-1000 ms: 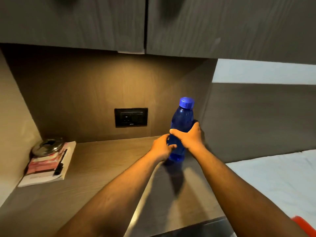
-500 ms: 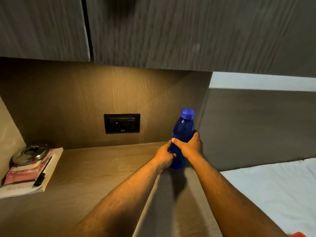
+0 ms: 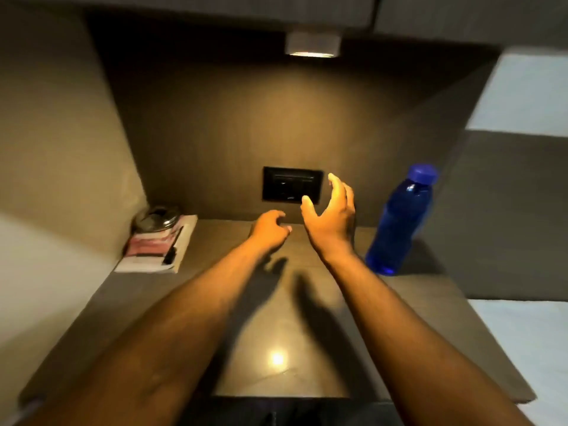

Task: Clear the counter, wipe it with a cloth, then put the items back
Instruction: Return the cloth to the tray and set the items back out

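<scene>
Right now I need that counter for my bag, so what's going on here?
A person's two bare hands hover over the counter, holding nothing. The left hand is loosely curled, the right hand open. The blue bottle stands upright at the right edge. A stack of papers with a pen and metal lid sits in the left corner.

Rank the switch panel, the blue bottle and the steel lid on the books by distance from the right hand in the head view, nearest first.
1. Switch panel: on the back wall, just left of and behind the right hand.
2. Blue bottle: standing upright on the counter, to the hand's right.
3. Steel lid: on the books in the far left corner, beyond the left hand.
</scene>
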The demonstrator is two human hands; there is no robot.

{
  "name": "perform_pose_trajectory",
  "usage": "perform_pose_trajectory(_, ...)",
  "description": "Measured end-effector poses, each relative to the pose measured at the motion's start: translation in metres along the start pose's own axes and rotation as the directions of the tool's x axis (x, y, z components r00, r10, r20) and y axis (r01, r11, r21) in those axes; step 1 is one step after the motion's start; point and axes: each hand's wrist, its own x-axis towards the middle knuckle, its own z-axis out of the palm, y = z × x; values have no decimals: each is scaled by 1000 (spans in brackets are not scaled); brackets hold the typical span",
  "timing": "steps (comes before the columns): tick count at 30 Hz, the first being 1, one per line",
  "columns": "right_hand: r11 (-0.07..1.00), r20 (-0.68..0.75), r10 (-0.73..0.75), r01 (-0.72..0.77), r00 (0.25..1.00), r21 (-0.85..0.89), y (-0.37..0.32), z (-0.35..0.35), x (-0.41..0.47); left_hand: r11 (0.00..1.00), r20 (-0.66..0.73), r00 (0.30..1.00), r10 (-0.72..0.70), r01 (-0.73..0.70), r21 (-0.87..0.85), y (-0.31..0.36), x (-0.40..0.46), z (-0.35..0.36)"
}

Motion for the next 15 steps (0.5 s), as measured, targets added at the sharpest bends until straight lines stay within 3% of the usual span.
perform_pose_trajectory(3,996,312,89,-88,946,-19,-24,47,-18,997,-165,983,-80,82,8,-43,-9,-63)
perform_pose_trajectory(6,976,485,190,-218,853,1,-44,96,-43,983,-283,942,-180,183,-16,-90,-25,-120)
perform_pose_trajectory(10,942,621,243,-334,745,33,-63,148,-71,967,-365,896,-252,249,-56,-133,-46,-168)
perform_pose_trajectory(15,961,661,197,-277,724,18,-80,204,-72,937,-342,873,-348,328,-117,-157,-46,-196)
